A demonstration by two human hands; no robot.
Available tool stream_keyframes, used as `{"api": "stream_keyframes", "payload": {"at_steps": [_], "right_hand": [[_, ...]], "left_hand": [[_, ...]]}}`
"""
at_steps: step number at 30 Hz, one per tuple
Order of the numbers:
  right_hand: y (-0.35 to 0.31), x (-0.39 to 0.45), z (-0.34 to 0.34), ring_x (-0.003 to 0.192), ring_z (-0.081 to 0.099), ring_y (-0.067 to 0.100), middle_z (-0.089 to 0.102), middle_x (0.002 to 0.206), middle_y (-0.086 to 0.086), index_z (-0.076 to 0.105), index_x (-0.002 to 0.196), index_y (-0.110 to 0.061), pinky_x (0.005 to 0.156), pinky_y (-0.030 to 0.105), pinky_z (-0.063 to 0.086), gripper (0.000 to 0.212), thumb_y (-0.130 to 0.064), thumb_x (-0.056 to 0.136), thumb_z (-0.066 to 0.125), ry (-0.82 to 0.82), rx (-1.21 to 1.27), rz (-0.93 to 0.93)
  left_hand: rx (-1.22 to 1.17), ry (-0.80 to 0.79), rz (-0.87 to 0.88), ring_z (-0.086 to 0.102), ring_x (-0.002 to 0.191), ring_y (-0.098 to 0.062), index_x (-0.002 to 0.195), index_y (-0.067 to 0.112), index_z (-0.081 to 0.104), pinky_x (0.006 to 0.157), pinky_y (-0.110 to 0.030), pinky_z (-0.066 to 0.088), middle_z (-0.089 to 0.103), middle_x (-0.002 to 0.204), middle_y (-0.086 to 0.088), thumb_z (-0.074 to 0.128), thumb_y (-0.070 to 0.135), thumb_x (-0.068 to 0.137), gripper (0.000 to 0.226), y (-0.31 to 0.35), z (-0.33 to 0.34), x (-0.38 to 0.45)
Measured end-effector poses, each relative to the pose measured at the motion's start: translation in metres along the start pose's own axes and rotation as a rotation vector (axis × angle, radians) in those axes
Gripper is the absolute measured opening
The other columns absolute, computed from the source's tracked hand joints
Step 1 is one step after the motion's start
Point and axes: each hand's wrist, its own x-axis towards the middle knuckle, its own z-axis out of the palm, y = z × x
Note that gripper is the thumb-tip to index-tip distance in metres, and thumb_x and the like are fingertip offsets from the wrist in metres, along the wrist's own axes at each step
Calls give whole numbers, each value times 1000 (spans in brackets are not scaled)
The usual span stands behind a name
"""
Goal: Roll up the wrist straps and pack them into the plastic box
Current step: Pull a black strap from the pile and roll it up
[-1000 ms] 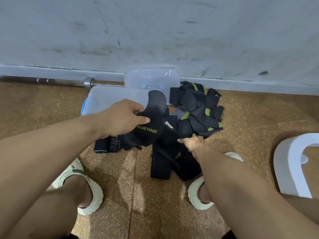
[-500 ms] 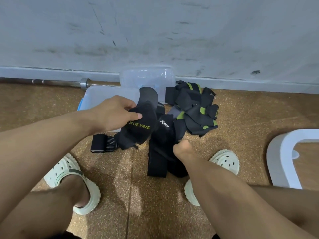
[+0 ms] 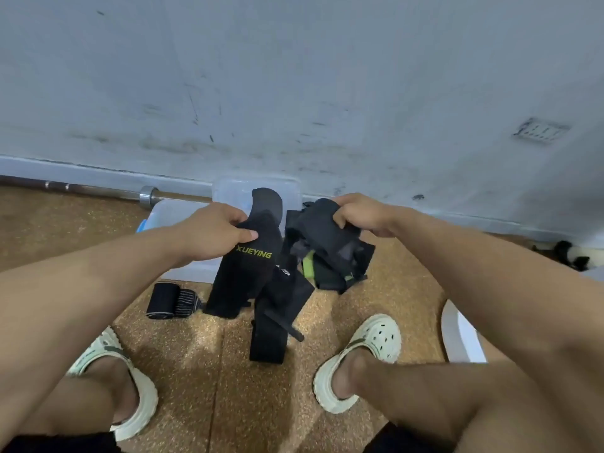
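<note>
floor (image 3: pixel 196 371): cork-brown | plastic box (image 3: pixel 228 194): clear, past both grips, by the wall | XUEYING strap (image 3: pixel 248 269): long axis near-upright, top curling away, tail hanging below the left grip | bundle of straps (image 3: pixel 330 246): black-green, dangling under the right grip | left hand (image 3: pixel 212 232): knuckles up, thumb pinching the strap | right hand (image 3: pixel 362 214): fingers curled, clutching the bundle | rolled strap (image 3: pixel 173 300): on the floor, below-left of the left grip

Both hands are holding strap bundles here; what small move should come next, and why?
Probably the right hand should set its tangled clump of black and green straps back on the floor. The left hand already grips the black XUEYING wrist strap, which hangs unrolled, and rolling it likely needs both hands before it goes into the clear plastic box.
</note>
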Motion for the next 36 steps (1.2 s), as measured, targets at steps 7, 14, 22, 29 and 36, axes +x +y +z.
{"api": "stream_keyframes", "payload": {"at_steps": [7,14,22,29,36], "right_hand": [[-40,-41,-18,101,70,18,77,110,-5,74,113,-30,89,36,58,52,7,83,52,54,-421,-452],[-32,-48,5,93,72,13,77,105,-10,82,80,-24,71,28,57,36,7,72,66,549,-636,-876],[-26,-50,8,89,66,9,71,106,-3,79,96,-15,78,26,55,31,10,86,63,684,-282,-887],[-35,-56,28,73,59,10,64,79,-15,75,88,-30,68,18,46,30,0,86,71,641,-28,-677],[-47,-66,40,71,67,-1,78,88,-15,82,102,-31,71,19,53,19,-19,89,77,574,-86,-702]], "left_hand": [[-72,130,41,67,103,-31,96,4,72,95,-43,53,73,102,-14,65,26,99,24,10,-9,-12],[-118,101,101,44,136,-11,126,29,68,115,-36,31,50,147,21,69,33,95,31,19,-25,-21],[-399,-44,91,64,121,-10,125,20,70,110,-32,40,74,121,9,57,22,103,26,21,-26,-20],[-561,220,-115,72,102,-21,121,16,65,86,-39,59,76,109,-2,49,23,108,22,26,-13,-11],[-623,236,-223,72,97,-26,123,9,61,78,-41,62,74,113,-12,52,21,107,23,29,-10,-7]]}}
